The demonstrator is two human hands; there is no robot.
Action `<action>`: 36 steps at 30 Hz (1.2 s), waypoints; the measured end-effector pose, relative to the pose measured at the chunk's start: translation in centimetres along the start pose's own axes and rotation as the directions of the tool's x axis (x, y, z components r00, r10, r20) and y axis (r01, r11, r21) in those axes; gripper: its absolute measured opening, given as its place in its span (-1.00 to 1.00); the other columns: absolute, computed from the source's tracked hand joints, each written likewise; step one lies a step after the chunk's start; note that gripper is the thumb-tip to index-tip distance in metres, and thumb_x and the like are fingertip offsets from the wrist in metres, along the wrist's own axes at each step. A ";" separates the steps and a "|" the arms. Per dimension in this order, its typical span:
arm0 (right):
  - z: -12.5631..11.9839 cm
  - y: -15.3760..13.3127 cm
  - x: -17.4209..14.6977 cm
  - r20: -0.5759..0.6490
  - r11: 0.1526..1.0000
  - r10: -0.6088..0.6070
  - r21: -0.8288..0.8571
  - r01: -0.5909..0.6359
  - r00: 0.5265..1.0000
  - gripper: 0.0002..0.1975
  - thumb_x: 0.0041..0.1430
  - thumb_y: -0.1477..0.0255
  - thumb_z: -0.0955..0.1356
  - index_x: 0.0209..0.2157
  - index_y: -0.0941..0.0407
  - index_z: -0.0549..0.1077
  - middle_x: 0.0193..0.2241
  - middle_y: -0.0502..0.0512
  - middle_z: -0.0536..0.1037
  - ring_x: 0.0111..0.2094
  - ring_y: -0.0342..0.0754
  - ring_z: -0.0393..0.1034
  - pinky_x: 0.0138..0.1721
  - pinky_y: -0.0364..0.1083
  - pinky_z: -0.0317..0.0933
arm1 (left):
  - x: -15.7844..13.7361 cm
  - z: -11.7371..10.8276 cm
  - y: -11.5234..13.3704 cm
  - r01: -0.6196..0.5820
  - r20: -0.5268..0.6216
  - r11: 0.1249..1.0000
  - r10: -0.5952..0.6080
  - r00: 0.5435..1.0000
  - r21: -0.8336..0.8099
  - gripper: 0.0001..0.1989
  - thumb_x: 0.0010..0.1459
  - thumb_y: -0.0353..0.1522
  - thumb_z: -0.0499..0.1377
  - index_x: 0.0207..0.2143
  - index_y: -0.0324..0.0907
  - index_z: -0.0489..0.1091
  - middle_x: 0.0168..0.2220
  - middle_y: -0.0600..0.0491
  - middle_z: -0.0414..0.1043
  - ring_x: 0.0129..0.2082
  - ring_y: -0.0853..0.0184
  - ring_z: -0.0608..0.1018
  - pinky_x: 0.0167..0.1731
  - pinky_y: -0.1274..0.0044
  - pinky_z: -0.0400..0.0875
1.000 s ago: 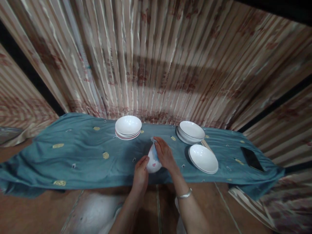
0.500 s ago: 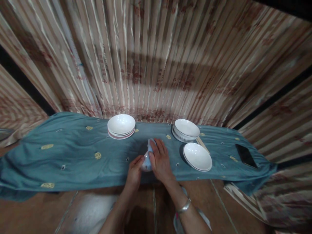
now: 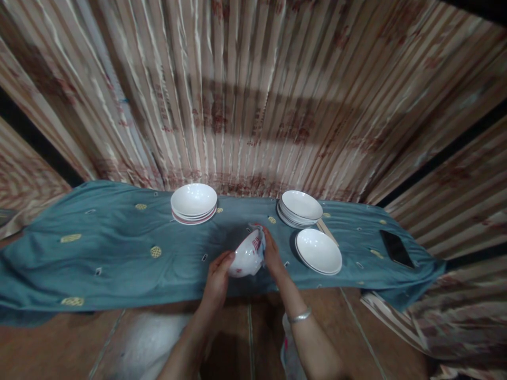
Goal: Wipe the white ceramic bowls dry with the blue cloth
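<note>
A striped curtain (image 3: 222,95) hangs behind the cloth-covered tabletop (image 3: 119,237). At the tabletop's far edge stand a left stack (image 3: 194,199) and a right stack (image 3: 301,205) of white dishes; a smaller stack (image 3: 319,250) sits on its right half, nearer its front. Over the tabletop's front middle, a tilted white bowl (image 3: 243,259) is grasped in the left hand's (image 3: 217,274) grip; the right hand's (image 3: 273,256) grip holds a pale rag (image 3: 262,252) against it.
</note>
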State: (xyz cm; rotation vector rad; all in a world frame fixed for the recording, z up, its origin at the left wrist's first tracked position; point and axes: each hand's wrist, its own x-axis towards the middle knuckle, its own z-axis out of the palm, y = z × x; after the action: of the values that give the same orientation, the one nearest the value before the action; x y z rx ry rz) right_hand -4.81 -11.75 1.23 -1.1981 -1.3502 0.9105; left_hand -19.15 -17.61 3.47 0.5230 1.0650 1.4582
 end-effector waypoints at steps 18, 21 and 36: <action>1.0 -4.3 -4.5 0.271 0.493 -0.503 -0.689 0.530 0.821 -0.56 0.32 0.40 0.17 0.20 0.16 0.24 0.19 0.28 0.27 0.28 0.19 -0.05 0.22 0.31 -0.07 | -0.4 0.8 -1.0 0.014 0.061 1.000 -0.014 0.998 -0.010 -0.71 -0.36 -0.24 0.40 -0.62 -0.25 0.45 -0.63 0.14 0.38 -0.58 0.46 0.35 -0.48 0.59 0.24; 0.9 -4.4 -4.3 0.288 0.480 -0.503 -0.691 0.540 0.815 -0.57 0.32 0.41 0.17 0.18 0.17 0.26 0.16 0.27 0.31 0.26 0.18 -0.02 0.21 0.30 -0.03 | -0.2 0.8 -1.0 0.028 0.038 1.000 -0.028 0.999 -0.007 -0.72 -0.38 -0.26 0.40 -0.60 -0.26 0.48 -0.61 0.11 0.41 -0.56 0.44 0.37 -0.46 0.58 0.25; -1.3 -1.9 -1.2 0.041 0.951 -0.239 -0.191 0.242 0.970 -0.60 0.35 0.31 0.10 0.07 0.08 0.38 0.06 0.20 0.44 0.12 -0.01 0.29 0.19 0.08 0.13 | -0.1 1.0 -0.2 0.095 0.016 0.994 -0.095 0.995 -0.049 -0.68 -0.41 -0.25 0.42 -0.59 -0.26 0.48 -0.64 0.10 0.43 -0.60 0.40 0.41 -0.49 0.54 0.26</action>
State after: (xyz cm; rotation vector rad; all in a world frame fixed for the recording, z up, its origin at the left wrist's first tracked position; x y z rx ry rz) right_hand -3.97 -13.47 3.02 -1.1415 -1.5886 0.6271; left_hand -18.17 -17.45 3.84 0.4407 1.0268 1.3918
